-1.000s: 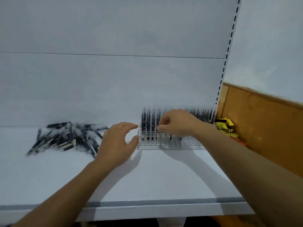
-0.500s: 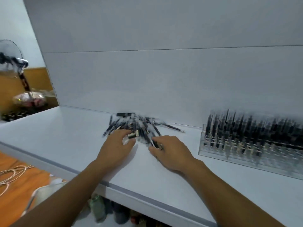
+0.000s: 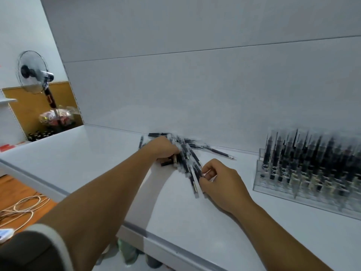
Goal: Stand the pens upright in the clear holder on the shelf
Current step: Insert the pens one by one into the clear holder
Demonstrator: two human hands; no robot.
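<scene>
A pile of black pens in clear sleeves point(image 3: 187, 153) lies on the white shelf point(image 3: 88, 153) near the back panel. My left hand point(image 3: 164, 148) rests on the left part of the pile with its fingers curled around some pens. My right hand point(image 3: 220, 182) pinches one or two pens at the pile's near right edge between thumb and fingers. The clear holder point(image 3: 308, 173) stands at the right of the shelf, filled with several upright black pens; it looks blurred.
A standing fan point(image 3: 35, 73) and a wrapped basket point(image 3: 55, 117) are beyond the shelf's left end. White cables point(image 3: 21, 208) lie on the wooden floor below. The shelf's front edge point(image 3: 156, 237) runs diagonally under my arms.
My view swung left from the holder to the pen pile. My right hand left the holder and both hands reached the pile; the right hand now pinches pens and the left has moved deeper in.
</scene>
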